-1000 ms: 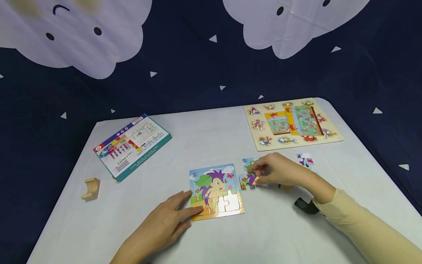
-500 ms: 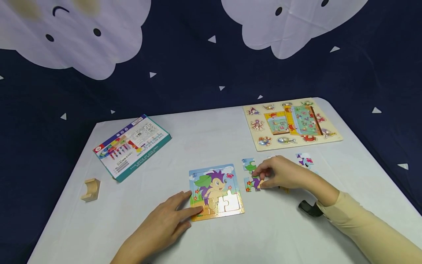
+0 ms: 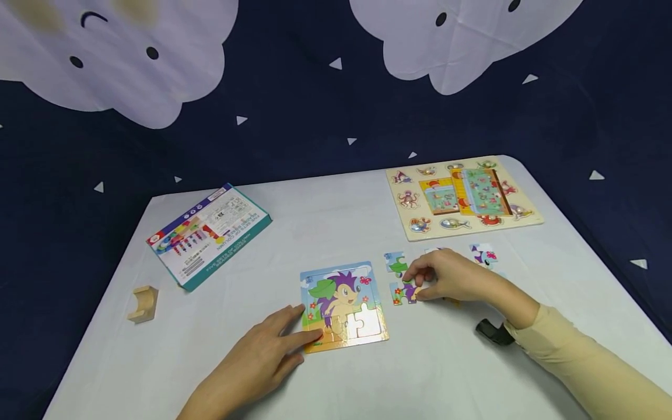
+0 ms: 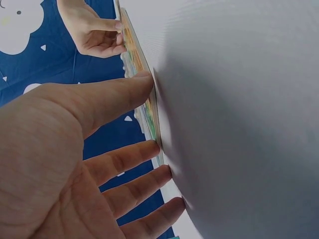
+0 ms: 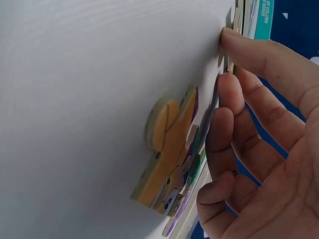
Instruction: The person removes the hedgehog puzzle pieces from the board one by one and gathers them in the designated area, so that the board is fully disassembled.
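Observation:
A square hedgehog jigsaw puzzle lies on the white table, with a bare area at its lower right inside the frame. My left hand rests at its lower left, thumb on the frame and fingers extended along the left edge and the table. To the right of the puzzle, my right hand pinches a purple puzzle piece with red flowers between thumb and forefinger, low at the tabletop. Just above that sits a green-leaf puzzle piece. Under the right wrist, an orange puzzle piece shows in the right wrist view.
A purple-and-blue puzzle piece lies beyond the right wrist. Behind is a wooden sea-animal peg board with two cards on it. At left are a teal-edged box and a notched wooden block. A black wrist device sits under the right sleeve.
My right hand has slid the flowered puzzle piece slightly right and toward me, away from the puzzle, and has barely moved over the last half second. The left hand stays in place.

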### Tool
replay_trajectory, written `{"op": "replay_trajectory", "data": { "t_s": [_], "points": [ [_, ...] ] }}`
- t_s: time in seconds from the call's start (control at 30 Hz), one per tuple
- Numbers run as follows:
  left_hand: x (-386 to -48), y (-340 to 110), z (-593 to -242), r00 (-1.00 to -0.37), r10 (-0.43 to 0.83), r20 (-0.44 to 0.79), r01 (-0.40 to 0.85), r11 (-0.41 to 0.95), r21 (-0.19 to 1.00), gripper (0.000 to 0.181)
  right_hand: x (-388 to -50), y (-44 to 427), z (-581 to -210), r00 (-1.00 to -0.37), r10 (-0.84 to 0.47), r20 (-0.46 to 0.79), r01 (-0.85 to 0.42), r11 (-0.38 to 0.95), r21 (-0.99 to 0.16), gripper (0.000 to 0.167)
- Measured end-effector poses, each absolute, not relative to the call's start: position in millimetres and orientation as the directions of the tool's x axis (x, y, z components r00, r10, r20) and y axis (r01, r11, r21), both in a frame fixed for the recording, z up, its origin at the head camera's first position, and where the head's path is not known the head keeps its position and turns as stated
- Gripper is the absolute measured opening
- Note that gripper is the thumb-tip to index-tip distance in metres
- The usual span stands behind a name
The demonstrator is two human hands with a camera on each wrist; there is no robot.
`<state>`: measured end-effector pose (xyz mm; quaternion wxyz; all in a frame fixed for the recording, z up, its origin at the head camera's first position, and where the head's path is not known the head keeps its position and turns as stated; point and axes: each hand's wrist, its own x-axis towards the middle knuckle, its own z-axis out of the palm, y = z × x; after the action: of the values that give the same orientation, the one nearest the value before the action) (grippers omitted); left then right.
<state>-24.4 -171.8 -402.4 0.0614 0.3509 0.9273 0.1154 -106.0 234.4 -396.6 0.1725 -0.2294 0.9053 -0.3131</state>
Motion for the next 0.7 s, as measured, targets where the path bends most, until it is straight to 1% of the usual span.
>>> {"op": "replay_trajectory", "data": {
  "t_s": [0.27,0.37,0.53,0.7],
  "points": [
    [-25.3,-172.5,-401.8,-0.741,0.671,-0.009,0.650,0.722,0.237,0.047,-106.8,233.7,-394.7,-0.845,-0.502,-0.186,-0.284,0.715,-0.639,0.024],
    [-25.6,-171.2,-401.5,-0.743,0.669,-0.022,0.646,0.726,0.234,0.045,-106.1,234.6,-393.5,-0.840,-0.510,-0.184,-0.290,0.709,-0.642,0.025],
    [-26.0,-169.7,-401.0,-0.744,0.667,-0.035,0.642,0.728,0.242,0.043,-104.4,236.0,-389.9,-0.836,-0.529,-0.146,-0.329,0.697,-0.637,0.027],
    [-26.9,-169.4,-399.9,-0.744,0.668,-0.029,0.642,0.726,0.247,0.043,-101.1,230.1,-384.3,-0.843,-0.531,-0.092,-0.379,0.706,-0.598,0.023]
  ]
}}
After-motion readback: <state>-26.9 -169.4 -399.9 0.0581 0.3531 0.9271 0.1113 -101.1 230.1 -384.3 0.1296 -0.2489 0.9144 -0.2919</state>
